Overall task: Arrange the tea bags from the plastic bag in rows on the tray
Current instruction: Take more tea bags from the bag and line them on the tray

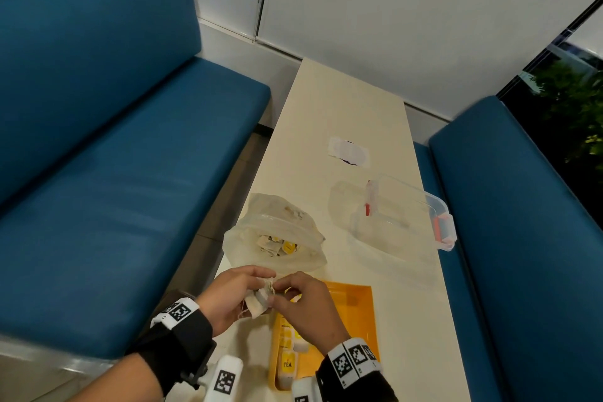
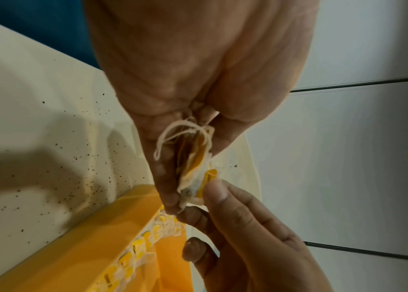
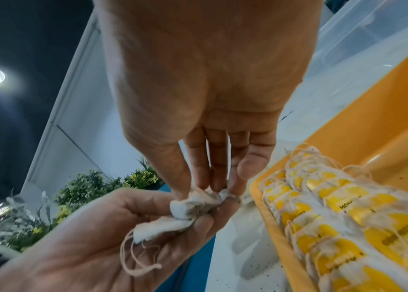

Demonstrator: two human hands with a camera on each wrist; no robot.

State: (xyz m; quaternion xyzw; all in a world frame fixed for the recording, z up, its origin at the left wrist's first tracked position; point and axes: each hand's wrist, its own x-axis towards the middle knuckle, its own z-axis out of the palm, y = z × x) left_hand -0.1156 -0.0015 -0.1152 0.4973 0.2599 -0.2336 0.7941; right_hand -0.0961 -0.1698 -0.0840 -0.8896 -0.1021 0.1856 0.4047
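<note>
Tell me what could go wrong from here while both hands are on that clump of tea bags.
Both the left hand and right hand pinch the tea bags, whose strings are tangled; pulling may tear a bag. Specks already dot the table, so more tea could spill. The clump might drop onto the rows in the tray.

The right hand (image 1: pixel 305 305) hides part of the tray (image 1: pixel 359 310).

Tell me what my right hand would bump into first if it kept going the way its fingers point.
The right hand points at the tea bags bunched in the left hand, and its fingertips already pinch them. Past that comes the left palm; depth beyond it is unclear.
</note>
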